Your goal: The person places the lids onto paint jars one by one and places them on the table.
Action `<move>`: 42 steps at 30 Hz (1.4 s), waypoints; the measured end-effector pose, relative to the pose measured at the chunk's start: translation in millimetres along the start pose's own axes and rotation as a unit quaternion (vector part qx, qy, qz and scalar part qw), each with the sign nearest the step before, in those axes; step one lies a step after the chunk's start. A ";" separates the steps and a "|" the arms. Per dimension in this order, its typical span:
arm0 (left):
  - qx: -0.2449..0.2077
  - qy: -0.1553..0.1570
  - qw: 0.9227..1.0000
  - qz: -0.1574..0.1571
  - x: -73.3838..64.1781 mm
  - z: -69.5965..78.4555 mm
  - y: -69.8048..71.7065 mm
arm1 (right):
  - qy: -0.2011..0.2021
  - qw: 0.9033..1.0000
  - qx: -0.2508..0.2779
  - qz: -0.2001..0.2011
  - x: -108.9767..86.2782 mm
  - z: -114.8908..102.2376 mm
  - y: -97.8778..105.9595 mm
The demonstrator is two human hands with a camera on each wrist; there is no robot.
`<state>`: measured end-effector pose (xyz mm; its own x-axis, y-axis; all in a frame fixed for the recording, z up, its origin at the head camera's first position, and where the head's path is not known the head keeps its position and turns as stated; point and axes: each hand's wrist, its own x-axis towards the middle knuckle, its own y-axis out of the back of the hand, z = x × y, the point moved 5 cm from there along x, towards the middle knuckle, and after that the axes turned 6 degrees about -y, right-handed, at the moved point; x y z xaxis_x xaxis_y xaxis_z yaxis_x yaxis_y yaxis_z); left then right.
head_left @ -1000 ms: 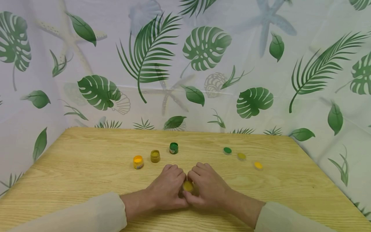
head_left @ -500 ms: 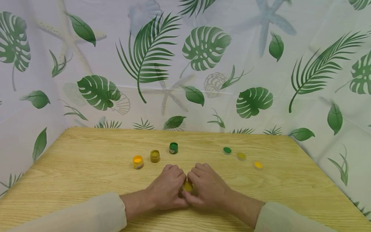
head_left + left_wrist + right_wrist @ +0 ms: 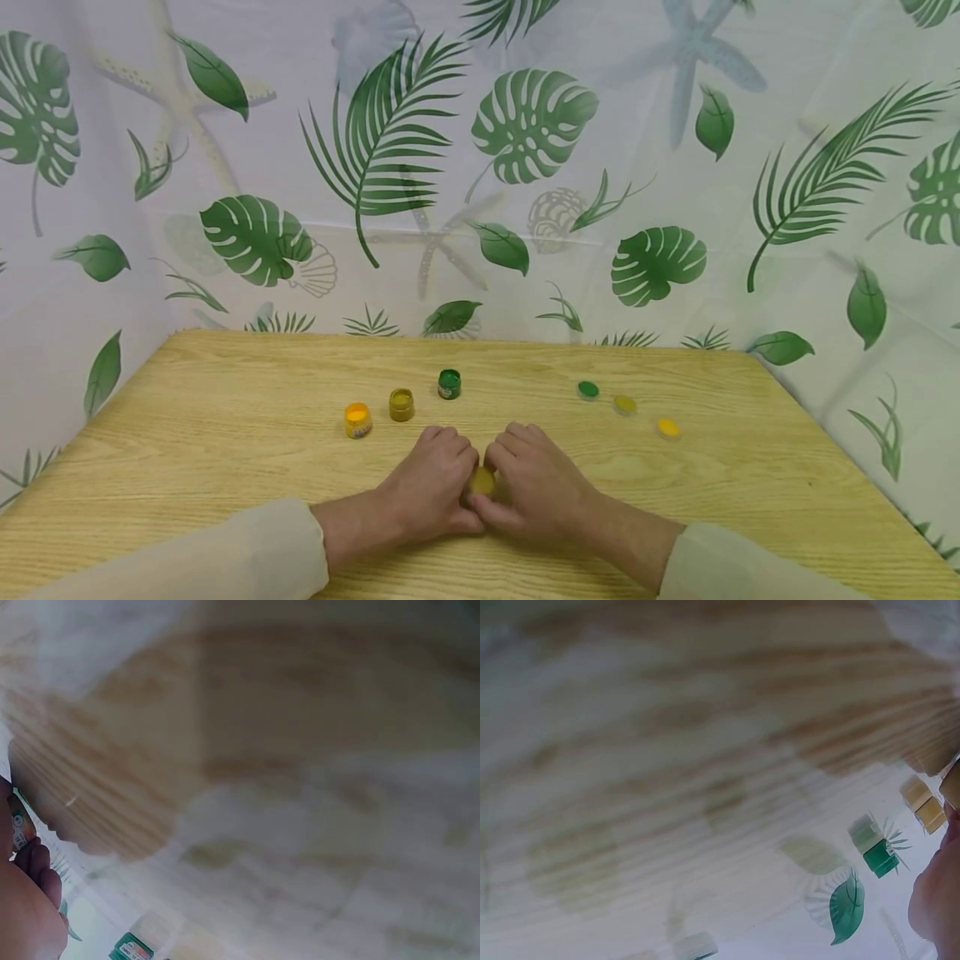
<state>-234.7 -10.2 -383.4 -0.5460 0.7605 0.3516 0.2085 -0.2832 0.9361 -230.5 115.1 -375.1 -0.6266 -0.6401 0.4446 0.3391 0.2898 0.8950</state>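
Observation:
In the head view, a small paint jar with a mustard-yellow top [image 3: 482, 481] sits between my two hands, low in the middle of the table. My left hand [image 3: 431, 483] grips it from the left, fingers curled. From the other side my right hand [image 3: 536, 479] holds it, thumb across the near edge of the top. Most of the jar's side is hidden by the fingers. A strip of its printed label [image 3: 21, 823] shows beside the fingertips in the left wrist view.
Behind my left hand stand an orange paint jar [image 3: 357, 420], an olive one [image 3: 401, 404] and a green one [image 3: 449, 383], all uncovered. Farther right lie a green lid [image 3: 588, 390], an olive lid [image 3: 625, 405] and a yellow lid [image 3: 668, 428]. A leaf-print cloth [image 3: 540, 200] hangs behind the table.
Both hands and the jar between them have shifted very slightly left. The jar's top shows a little more than half a second ago. The other jars and lids have not moved.

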 end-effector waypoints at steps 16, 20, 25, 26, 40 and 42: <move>-0.004 0.031 0.999 -0.025 2.9 -3.3 -2.2 | -0.062 0.998 0.007 -0.029 1.6 6.7 1.4; -0.001 0.039 0.999 -0.028 2.7 -3.5 -1.3 | -0.063 0.998 0.003 -0.031 2.8 7.3 1.6; -0.002 0.051 0.998 -0.034 -0.3 -6.1 1.1 | -0.056 0.998 0.004 -0.021 3.7 6.5 1.7; -0.001 0.054 0.998 -0.032 -1.5 -7.1 2.1 | -0.055 0.998 0.005 -0.018 3.9 6.3 1.4; 0.006 0.038 0.999 -0.018 -18.1 -13.7 11.0 | -0.091 0.995 -0.010 -0.041 1.6 17.1 -1.9; 0.008 0.044 0.999 -0.018 -21.3 -16.6 11.9 | -0.094 0.995 -0.012 -0.042 0.6 19.6 -2.4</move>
<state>-234.0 -39.4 -379.7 -0.6216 0.7157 0.3183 0.2011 -0.2469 0.9480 -245.5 128.0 -376.3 -0.7735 -0.5158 0.3682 0.2941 0.2224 0.9295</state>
